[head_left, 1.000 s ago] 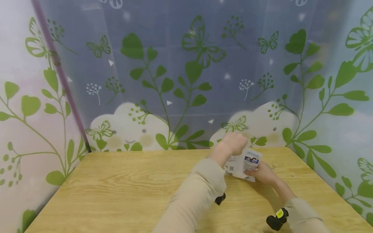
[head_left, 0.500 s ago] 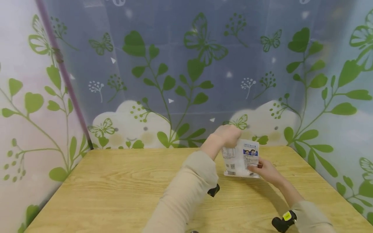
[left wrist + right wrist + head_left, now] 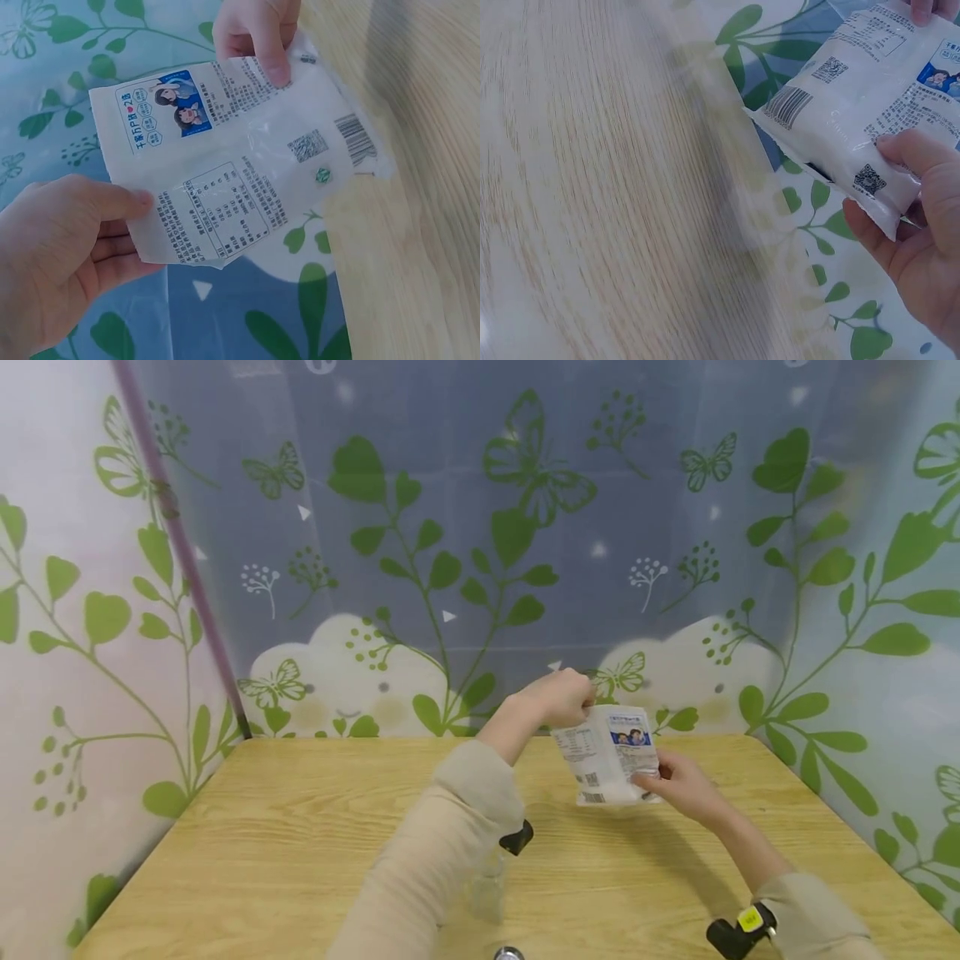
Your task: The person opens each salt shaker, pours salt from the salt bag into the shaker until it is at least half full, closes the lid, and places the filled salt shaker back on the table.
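A white plastic packet (image 3: 606, 760) with printed text, a barcode and a blue picture is held up over the far right part of the table. My left hand (image 3: 558, 697) pinches its upper left corner between thumb and fingers. At the packet's lower right side, my right hand (image 3: 688, 789) grips it with the thumb across the printed face. Both hands show on the packet (image 3: 232, 157) in the left wrist view. The right wrist view shows the packet's (image 3: 840, 112) bottom seam with the barcode near it. Its contents are hidden.
On the wooden table (image 3: 315, 827), a clear glass-like object (image 3: 489, 889) stands partly behind the left sleeve. A small round metallic thing (image 3: 508, 953) shows at the bottom edge. Printed curtains (image 3: 450, 527) with green leaves close in the back and sides.
Both hands keep hold of the packet. It has turned more upright and risen slightly, while the left hand has moved up and left. The glass-like object and metallic thing have come into view.
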`<move>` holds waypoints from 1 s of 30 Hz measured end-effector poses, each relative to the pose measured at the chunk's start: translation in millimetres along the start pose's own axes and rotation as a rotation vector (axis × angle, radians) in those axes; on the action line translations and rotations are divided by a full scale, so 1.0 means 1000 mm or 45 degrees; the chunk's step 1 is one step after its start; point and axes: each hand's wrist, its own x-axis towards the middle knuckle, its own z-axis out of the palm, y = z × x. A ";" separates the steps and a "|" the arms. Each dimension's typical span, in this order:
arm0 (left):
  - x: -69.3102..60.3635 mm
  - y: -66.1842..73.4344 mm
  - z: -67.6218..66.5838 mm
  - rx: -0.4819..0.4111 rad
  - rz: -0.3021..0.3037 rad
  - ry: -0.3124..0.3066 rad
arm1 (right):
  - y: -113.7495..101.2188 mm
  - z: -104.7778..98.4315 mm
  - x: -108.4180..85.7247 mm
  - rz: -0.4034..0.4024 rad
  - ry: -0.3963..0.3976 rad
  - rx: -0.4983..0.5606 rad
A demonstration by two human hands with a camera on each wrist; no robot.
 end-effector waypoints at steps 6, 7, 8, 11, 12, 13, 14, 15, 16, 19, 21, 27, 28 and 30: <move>-0.014 -0.007 -0.005 -0.050 0.012 -0.019 | -0.008 0.005 0.001 0.012 -0.046 0.035; -0.016 -0.007 -0.007 -0.062 0.017 -0.018 | -0.010 0.004 0.000 0.010 -0.043 0.028; -0.017 -0.008 -0.008 -0.073 0.022 -0.016 | -0.013 0.004 0.000 0.007 -0.037 0.020; -0.023 -0.008 -0.013 -0.082 0.038 -0.005 | -0.020 0.004 -0.002 -0.006 -0.028 -0.007; -0.025 -0.007 -0.015 -0.080 0.042 -0.001 | -0.023 0.004 -0.002 -0.011 -0.028 -0.008; -0.028 -0.007 -0.016 -0.074 0.043 0.003 | -0.026 0.005 -0.002 -0.015 -0.033 -0.009; -0.030 -0.007 -0.018 -0.072 0.042 0.007 | -0.028 0.005 -0.003 -0.018 -0.037 -0.009; -0.033 -0.007 -0.019 -0.070 0.039 0.007 | -0.031 0.006 -0.003 -0.023 -0.043 -0.010; -0.035 -0.008 -0.020 -0.068 0.033 0.010 | -0.034 0.007 -0.004 -0.029 -0.050 -0.007; -0.044 -0.010 -0.022 -0.065 0.018 0.012 | -0.041 0.010 -0.004 -0.054 -0.065 -0.011; -0.050 -0.012 -0.022 -0.068 0.020 0.016 | -0.046 0.011 -0.005 -0.080 -0.073 -0.030; -0.067 -0.018 -0.020 -0.100 0.040 0.050 | -0.060 0.016 -0.007 -0.167 -0.091 -0.116; -0.070 -0.020 -0.019 -0.104 0.042 0.055 | -0.062 0.017 -0.007 -0.183 -0.095 -0.129; -0.074 -0.022 -0.018 -0.118 0.048 0.062 | -0.067 0.018 -0.007 -0.217 -0.102 -0.155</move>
